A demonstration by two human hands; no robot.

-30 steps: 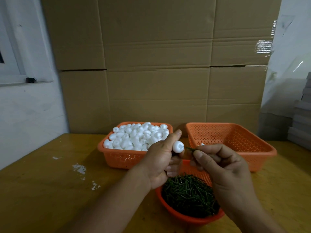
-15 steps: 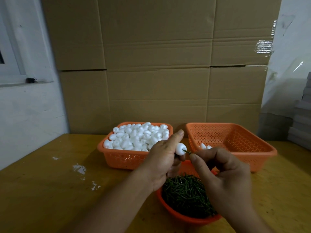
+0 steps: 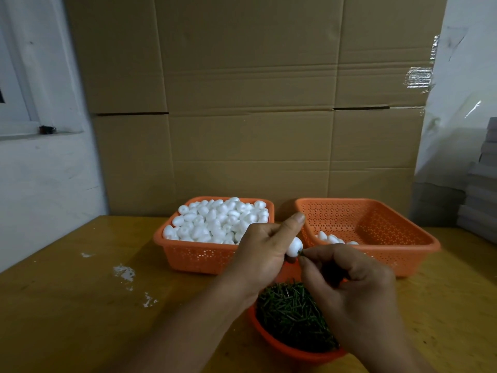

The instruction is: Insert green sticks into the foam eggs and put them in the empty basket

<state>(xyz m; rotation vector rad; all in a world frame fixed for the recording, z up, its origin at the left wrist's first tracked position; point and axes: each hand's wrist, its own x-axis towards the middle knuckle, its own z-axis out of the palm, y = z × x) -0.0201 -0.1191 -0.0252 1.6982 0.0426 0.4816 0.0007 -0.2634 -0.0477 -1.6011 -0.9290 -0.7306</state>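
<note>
My left hand (image 3: 262, 253) grips a white foam egg (image 3: 294, 246) between thumb and fingers, above the round orange bowl (image 3: 271, 339) of green sticks (image 3: 290, 313). My right hand (image 3: 349, 281) pinches a green stick (image 3: 301, 253) whose tip meets the egg's end; most of the stick is hidden by my fingers. Behind on the left stands an orange basket (image 3: 204, 258) heaped with foam eggs (image 3: 220, 220). The orange basket on the right (image 3: 398, 254) holds a few eggs (image 3: 332, 239) at its near left corner.
A wall of cardboard boxes (image 3: 250, 103) rises right behind the baskets. White crumbs (image 3: 125, 273) lie on the wooden table (image 3: 67, 305) to the left. Grey stacked sheets (image 3: 481, 195) stand at the far right, and a white wall with a window frame at the left.
Both hands have sunk a little and come together. The stick's tip, apart from the egg one second ago, now touches the egg's end.
</note>
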